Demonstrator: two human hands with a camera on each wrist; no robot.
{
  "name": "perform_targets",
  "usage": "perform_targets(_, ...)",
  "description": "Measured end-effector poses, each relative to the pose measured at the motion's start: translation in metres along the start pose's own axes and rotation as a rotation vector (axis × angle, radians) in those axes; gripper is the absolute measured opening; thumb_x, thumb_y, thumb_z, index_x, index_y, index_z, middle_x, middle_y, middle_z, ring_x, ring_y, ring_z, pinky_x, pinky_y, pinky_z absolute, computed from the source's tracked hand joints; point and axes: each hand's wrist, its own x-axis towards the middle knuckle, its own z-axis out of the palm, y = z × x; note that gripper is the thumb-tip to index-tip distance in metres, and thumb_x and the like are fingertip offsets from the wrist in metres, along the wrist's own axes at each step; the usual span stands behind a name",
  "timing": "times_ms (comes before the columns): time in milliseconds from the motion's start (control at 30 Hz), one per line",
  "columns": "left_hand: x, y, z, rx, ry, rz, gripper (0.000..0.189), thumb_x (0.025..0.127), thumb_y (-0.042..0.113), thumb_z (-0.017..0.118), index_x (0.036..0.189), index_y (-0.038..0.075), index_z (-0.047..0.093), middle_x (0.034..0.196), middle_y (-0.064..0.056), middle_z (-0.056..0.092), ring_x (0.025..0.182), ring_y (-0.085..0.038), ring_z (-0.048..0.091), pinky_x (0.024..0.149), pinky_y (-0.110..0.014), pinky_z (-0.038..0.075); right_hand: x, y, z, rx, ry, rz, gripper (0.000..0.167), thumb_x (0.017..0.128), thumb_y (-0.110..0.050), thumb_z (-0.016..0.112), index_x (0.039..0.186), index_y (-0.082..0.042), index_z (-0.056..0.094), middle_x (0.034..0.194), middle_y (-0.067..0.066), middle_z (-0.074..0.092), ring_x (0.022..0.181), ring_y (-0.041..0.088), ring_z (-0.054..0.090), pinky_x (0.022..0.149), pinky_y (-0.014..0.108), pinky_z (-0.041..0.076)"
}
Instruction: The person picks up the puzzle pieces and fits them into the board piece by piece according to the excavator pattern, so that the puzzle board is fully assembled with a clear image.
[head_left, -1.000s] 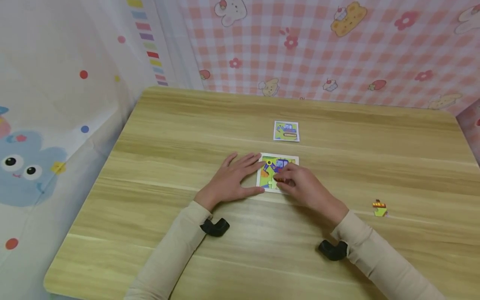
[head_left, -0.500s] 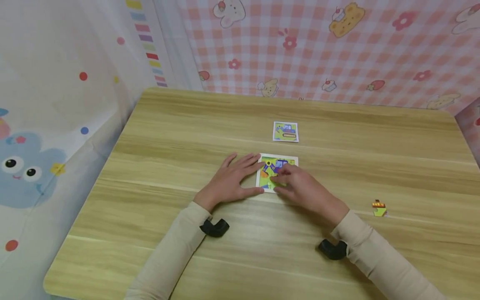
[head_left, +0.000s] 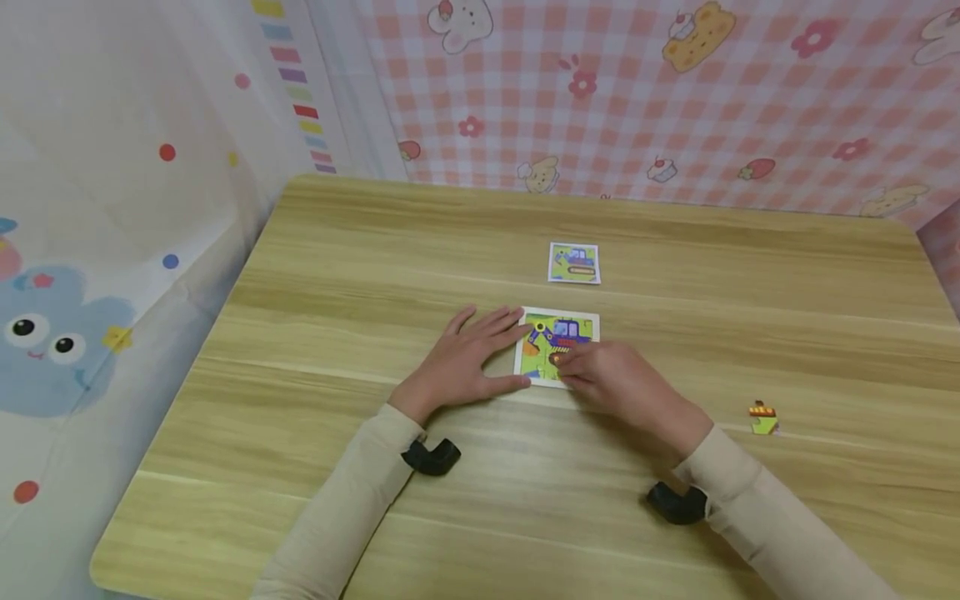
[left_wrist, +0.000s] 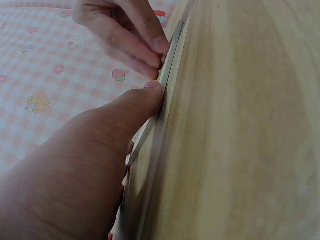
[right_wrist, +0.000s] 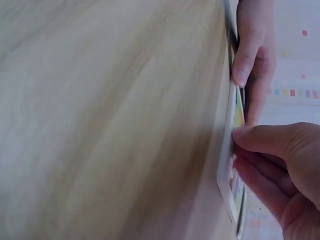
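A small square jigsaw board (head_left: 519, 350) with a white border and a blue excavator picture lies mid-table. My left hand (head_left: 468, 362) has its fingers spread at the board's left side, its thumb on the near left corner. My right hand (head_left: 618, 379) pinches a jigsaw piece (head_left: 557, 359) with part of the excavator's track on it, down at the lower middle of the board. The fingers cover the board's lower right. In the left wrist view the right hand's thumb and fingertips (left_wrist: 160, 45) meet right at the board's edge.
Beyond the board lies a small picture card (head_left: 574, 263) of the same excavator. One loose jigsaw piece (head_left: 763, 418) sits to the right on the wooden table (head_left: 375, 250). Black curved pieces (head_left: 431, 457) stick out at both wrists. A pink checked cloth (head_left: 510, 100) hangs behind.
My right hand has drawn slightly right and toward me over the board, uncovering the excavator's cab and the dark track piece. My left hand has stayed put.
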Motion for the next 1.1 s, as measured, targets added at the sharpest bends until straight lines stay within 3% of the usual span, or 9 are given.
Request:
perform_targets(233, 0.001, -0.001, 0.0, 0.014, 0.005, 0.0, 0.082, 0.096, 0.07, 0.053, 0.163, 0.027, 0.032, 0.171, 0.007, 0.019, 0.158, -0.013, 0.012, 0.127, -0.045, -0.005, -0.007, 0.003, -0.008, 0.056, -0.027, 0.029, 0.013, 0.093, -0.005, 0.075, 0.104, -0.006, 0.083, 0.114, 0.008, 0.077, 0.104, 0.026, 0.075, 0.088, 0.046, 0.06)
perform_targets(500, -0.001, 0.001, -0.002, 0.017, -0.02, -0.011, 0.083, 0.096, 0.071, 0.053, 0.164, 0.029, 0.03, 0.171, 0.008, 0.017, 0.158, -0.013, 0.012, 0.127, -0.043, -0.007, -0.004, -0.001, -0.007, 0.02, -0.046, 0.01, 0.01, 0.093, -0.004, 0.075, 0.099, -0.005, 0.083, 0.106, 0.008, 0.079, 0.099, 0.026, 0.075, 0.086, 0.045, 0.06)
perform_targets(733, -0.001, 0.002, -0.002, 0.016, -0.022, -0.007, 0.083, 0.096, 0.07, 0.053, 0.164, 0.029, 0.03, 0.171, 0.008, 0.017, 0.158, -0.013, 0.011, 0.127, -0.044, -0.006, -0.007, -0.006, -0.02, 0.063, -0.053, 0.082, 0.015, 0.096, -0.002, 0.071, 0.108, -0.003, 0.08, 0.106, 0.007, 0.078, 0.103, 0.025, 0.073, 0.091, 0.046, 0.059)
perform_targets(900, 0.0, 0.002, -0.002, 0.016, -0.025, -0.006, 0.083, 0.096, 0.071, 0.053, 0.164, 0.029, 0.029, 0.171, 0.008, 0.017, 0.159, -0.013, 0.011, 0.127, -0.045, -0.006, -0.028, 0.002, -0.037, 0.089, -0.034, 0.167, 0.015, 0.094, 0.001, 0.072, 0.108, -0.001, 0.079, 0.107, 0.01, 0.078, 0.102, 0.027, 0.073, 0.089, 0.048, 0.059)
perform_targets(1100, -0.001, 0.003, -0.002, 0.017, -0.015, -0.002, 0.083, 0.096, 0.07, 0.054, 0.164, 0.028, 0.031, 0.171, 0.007, 0.018, 0.159, -0.015, 0.012, 0.127, -0.046, -0.005, -0.074, 0.022, -0.052, 0.097, 0.024, 0.297, 0.018, 0.093, 0.001, 0.073, 0.11, -0.002, 0.078, 0.107, 0.01, 0.077, 0.095, 0.026, 0.072, 0.084, 0.049, 0.059)
